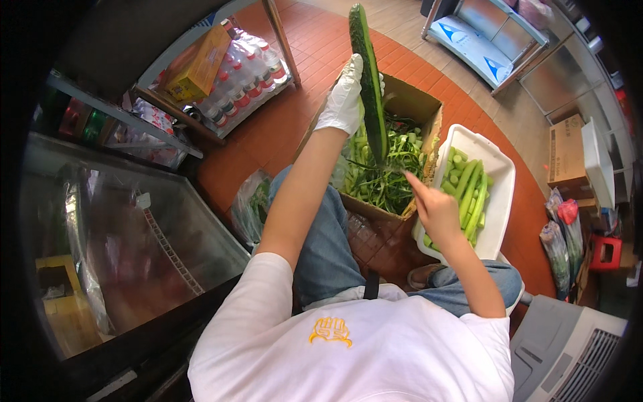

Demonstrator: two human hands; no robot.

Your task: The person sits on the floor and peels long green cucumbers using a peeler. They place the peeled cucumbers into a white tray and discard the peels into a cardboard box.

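Long and dark green, a cucumber [372, 95] stands nearly upright in my left hand [346, 98], which wears a white glove. A pale strip runs along its side where the skin is gone. My bare right hand [436, 208] is closed around a small tool, probably a peeler [396, 169], close to the cucumber's lower end. Motion blur hides the tool's shape. Beneath both lies an open cardboard box [413, 96] holding green peelings [384, 188] and strips. Beside my right hand, a white plastic tub [495, 221] holds peeled light green stalks [469, 196].
A clear plastic bag with greens [253, 201] lies by my left knee. A glass-topped cabinet [135, 241] stands at left, below a rack of bottled drinks [246, 75]. On the right are bagged vegetables [560, 246], a red stool [604, 253] and a grey appliance [562, 346].
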